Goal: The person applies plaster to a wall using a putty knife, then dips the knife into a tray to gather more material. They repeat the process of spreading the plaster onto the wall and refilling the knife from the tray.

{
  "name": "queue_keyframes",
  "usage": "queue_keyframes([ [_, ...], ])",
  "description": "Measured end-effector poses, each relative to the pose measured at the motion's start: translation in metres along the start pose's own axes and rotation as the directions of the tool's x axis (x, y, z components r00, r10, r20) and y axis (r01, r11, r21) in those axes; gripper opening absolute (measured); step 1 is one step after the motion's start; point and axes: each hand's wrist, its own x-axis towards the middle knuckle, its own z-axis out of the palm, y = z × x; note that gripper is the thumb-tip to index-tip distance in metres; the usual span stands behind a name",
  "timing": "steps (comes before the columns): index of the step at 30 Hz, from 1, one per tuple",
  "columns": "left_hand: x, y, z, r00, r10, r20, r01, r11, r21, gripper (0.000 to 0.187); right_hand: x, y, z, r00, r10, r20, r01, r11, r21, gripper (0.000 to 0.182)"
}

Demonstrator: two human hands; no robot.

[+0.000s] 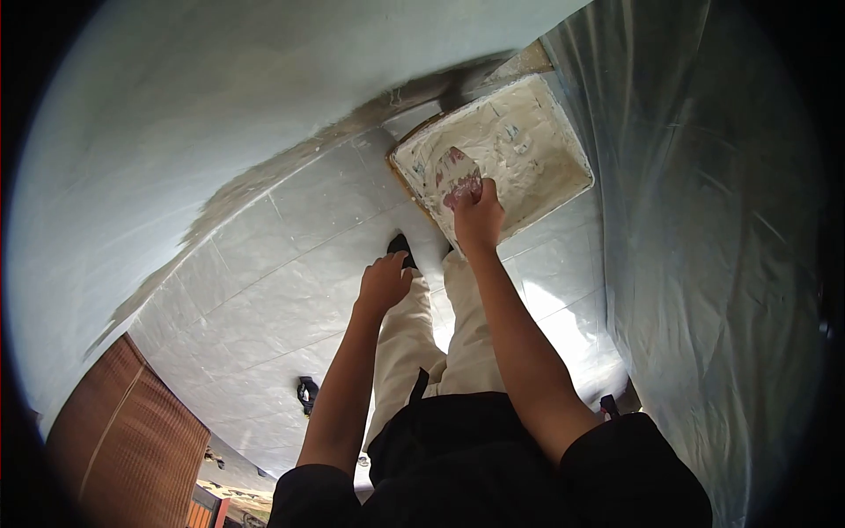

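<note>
My right hand (480, 216) is closed around the handle of a putty knife (457, 172), its blade blotched with reddish and pale smears. That blade is over the near left part of a large rectangular tub (579, 187) and seems to meet the cream-coloured paste (519, 141) in it; whether it digs in cannot be made out. The paste is spread unevenly, with ridges and a few dark spots. My left hand (385, 282) holds nothing, fingers loosely apart, above my left leg and close to the black shoe (401, 250).
A pale wall (220, 114) with a rough grey lower strip rises at left. Clear plastic sheeting (695, 264) hangs along the right. Grey tiles (290, 238) cover the floor, where a small black object (306, 395) lies. A brown ribbed panel (132, 431) stands lower left.
</note>
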Motion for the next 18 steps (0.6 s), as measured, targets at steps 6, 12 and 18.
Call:
queue_keyframes([
  [6,0.009,0.018,-0.013,1.0,0.004,-0.015,-0.005,0.999,-0.054,0.037,0.081,0.01,-0.028,0.909,-0.213,0.359,0.303,0.928,-0.215,0.013],
  [12,0.008,0.016,-0.009,0.998,0.012,-0.063,-0.019,0.994,-0.111,0.038,0.093,0.009,-0.028,0.862,-0.29,0.415,0.45,0.816,-0.364,0.019],
  [18,0.005,0.02,-0.019,0.999,-0.029,-0.037,0.026,0.997,-0.075,0.037,0.088,0.0,-0.025,0.86,-0.208,0.467,0.44,0.767,-0.468,0.025],
])
